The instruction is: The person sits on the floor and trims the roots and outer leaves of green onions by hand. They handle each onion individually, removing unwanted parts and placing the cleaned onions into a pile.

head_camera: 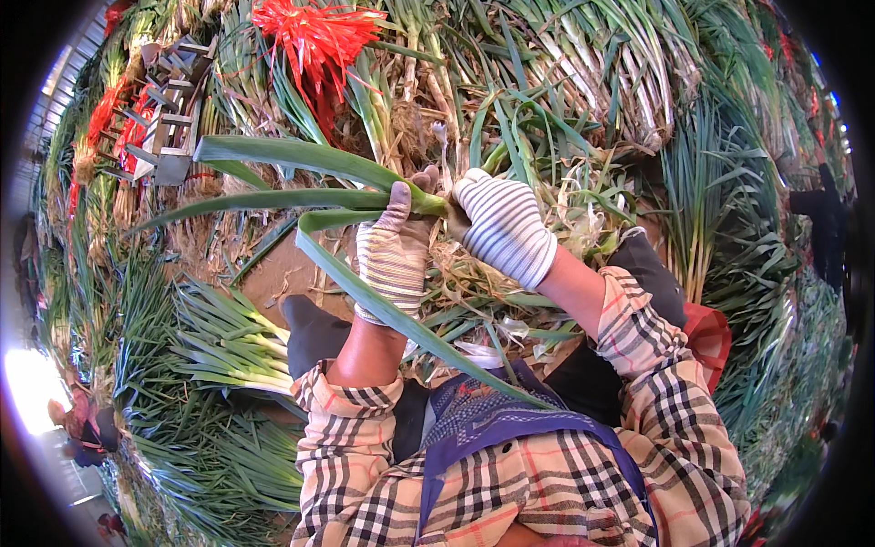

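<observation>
My left hand [400, 239], in a striped knit glove, grips a green onion [342, 164] where its leaves fan out from the stalk. Several long leaves spread to the left, and one folds down across my forearm to the apron [506, 410]. My right hand [502, 222], gloved the same way, closes around the stalk just right of the left hand; its fingers hide the lower stalk and root end. Below both hands lies a heap of peeled dry skins and leaf scraps [472, 273] on the ground between my knees.
Trimmed green onions [239, 342] lie by my left knee. Untrimmed ones [608, 61] are piled ahead, near a bunch of red plastic ties [318, 41]. A metal rack [167, 123] stands at the upper left. More onions [711, 198] line the right, beside a red object [707, 342].
</observation>
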Motion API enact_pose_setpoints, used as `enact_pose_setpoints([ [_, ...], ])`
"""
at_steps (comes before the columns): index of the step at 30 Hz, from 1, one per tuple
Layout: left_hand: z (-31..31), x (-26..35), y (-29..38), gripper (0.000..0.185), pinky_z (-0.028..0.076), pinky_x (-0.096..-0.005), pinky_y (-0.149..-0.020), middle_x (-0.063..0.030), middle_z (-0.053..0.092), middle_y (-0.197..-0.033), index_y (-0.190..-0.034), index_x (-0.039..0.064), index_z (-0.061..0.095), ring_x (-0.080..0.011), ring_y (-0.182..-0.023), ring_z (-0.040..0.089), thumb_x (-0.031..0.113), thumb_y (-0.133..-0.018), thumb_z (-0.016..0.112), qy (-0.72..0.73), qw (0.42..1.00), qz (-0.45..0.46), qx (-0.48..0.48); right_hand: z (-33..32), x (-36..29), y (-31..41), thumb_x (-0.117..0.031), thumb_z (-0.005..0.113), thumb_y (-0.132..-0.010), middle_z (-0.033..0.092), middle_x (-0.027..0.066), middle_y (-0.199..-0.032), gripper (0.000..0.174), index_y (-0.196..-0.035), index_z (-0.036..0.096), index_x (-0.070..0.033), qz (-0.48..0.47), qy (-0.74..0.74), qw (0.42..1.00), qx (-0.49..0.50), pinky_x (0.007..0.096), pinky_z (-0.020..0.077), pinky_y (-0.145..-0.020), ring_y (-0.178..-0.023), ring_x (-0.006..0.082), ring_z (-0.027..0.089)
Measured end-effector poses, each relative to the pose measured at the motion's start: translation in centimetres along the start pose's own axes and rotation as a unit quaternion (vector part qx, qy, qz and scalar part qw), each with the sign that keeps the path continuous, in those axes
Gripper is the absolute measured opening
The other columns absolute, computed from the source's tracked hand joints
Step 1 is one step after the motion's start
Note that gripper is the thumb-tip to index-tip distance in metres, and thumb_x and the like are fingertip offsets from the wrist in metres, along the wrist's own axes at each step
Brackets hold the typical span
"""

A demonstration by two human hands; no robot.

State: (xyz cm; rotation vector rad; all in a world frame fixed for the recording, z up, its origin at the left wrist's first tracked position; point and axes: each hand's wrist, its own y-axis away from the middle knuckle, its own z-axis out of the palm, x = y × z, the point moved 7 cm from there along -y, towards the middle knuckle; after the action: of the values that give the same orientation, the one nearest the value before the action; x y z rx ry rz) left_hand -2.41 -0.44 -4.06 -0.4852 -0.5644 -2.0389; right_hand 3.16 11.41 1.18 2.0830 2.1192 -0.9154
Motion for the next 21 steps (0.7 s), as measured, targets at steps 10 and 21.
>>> enact_pose_setpoints([
  [10,0.8,1.9,-0.1,0.020,0.050,-0.0529,-0.099,-0.0150,0.066,-0.108,-0.111,0.000,0.060,-0.0320,-0.115,0.060,0.012,-0.096,0.063,-0.002,0.997,0.044,-0.057,-0.5,7.6,-0.2,-0.019,0.069,-0.088,0.067,0.0071,-0.076,0.025,-0.094,0.067,0.004,0.350,-0.474,0.808,0.008,0.0257,0.0521,-0.056,-0.059,0.0114,0.063],
  [21,1.1,1.0,0.6,0.024,0.054,-0.0471,-0.095,-0.0196,0.063,-0.112,-0.115,0.000,0.052,-0.0318,-0.112,0.061,0.013,-0.097,0.061,0.006,1.000,0.012,-0.004,-1.4,-1.2,-0.2,-0.014,0.066,-0.082,0.056,0.0133,-0.074,0.011,-0.080,0.058,-0.006,-0.076,0.016,0.997,0.021,0.0416,0.0475,-0.055,-0.063,0.0327,0.058],
])
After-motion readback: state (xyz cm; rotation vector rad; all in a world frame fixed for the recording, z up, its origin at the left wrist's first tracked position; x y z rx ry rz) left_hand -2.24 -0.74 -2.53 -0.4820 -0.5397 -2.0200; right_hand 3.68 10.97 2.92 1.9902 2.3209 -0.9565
